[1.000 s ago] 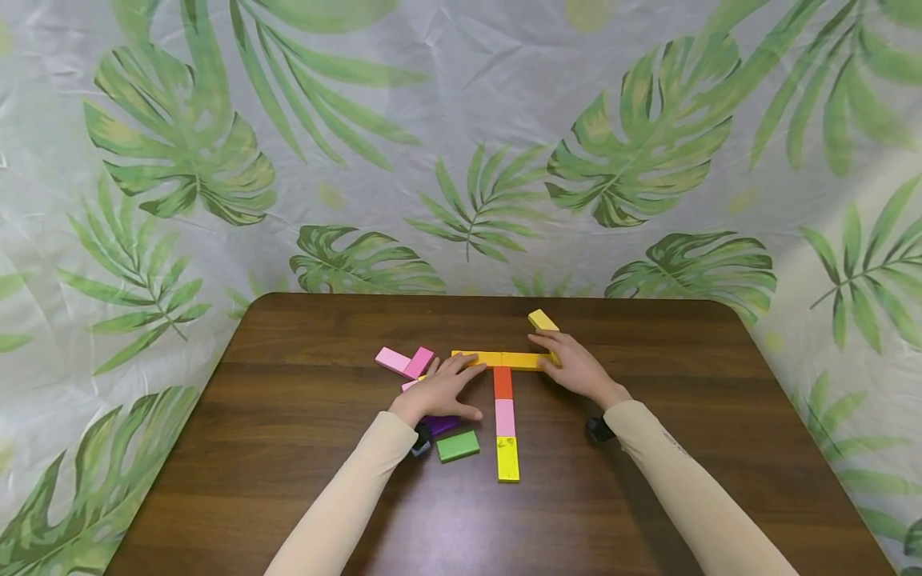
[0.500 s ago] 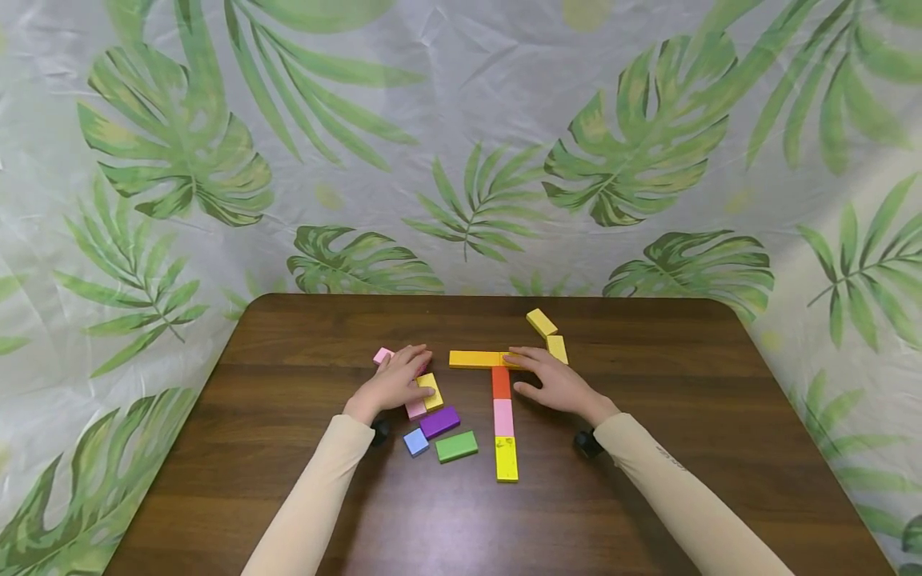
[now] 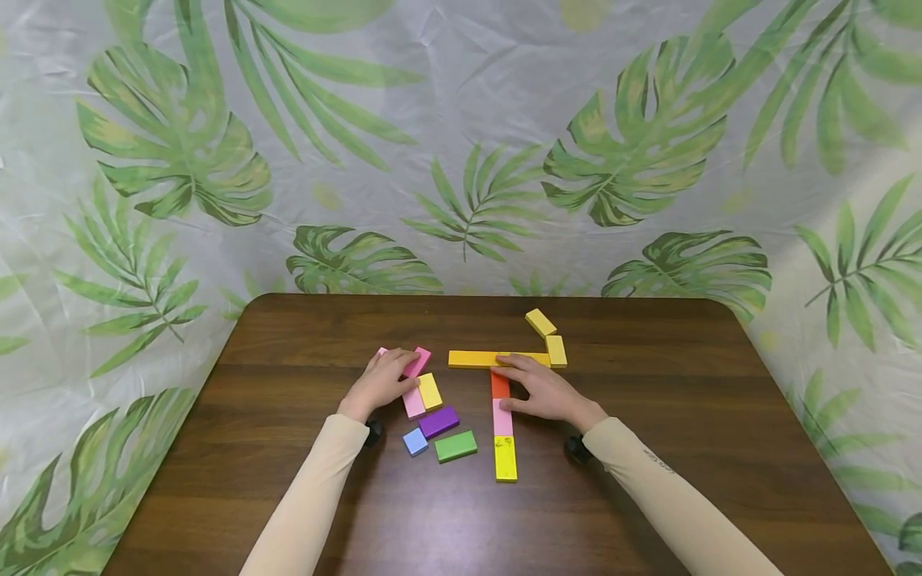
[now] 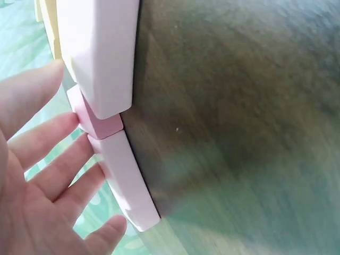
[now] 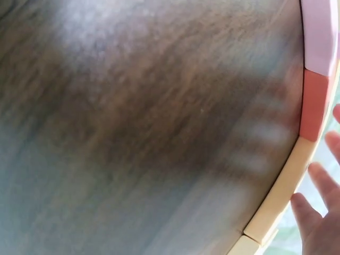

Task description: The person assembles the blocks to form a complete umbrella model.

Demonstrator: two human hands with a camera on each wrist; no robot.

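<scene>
The dark wood-grain table [image 3: 756,400] supports two orange blocks [image 3: 471,359], end to end. A red block [image 3: 500,389], pink block [image 3: 499,426] and bright yellow block [image 3: 506,460] extend from their joint toward the person. Two pale yellow blocks [image 3: 556,351] lie at the right end. Left: pink blocks [image 3: 413,404], yellow block [image 3: 430,392], purple block [image 3: 439,422], blue block [image 3: 415,442], green block [image 3: 456,446].

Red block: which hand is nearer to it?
Right. The right hand partly covers the red block in the head view; the left hand is farther off, to its left, at pink blocks.
</scene>
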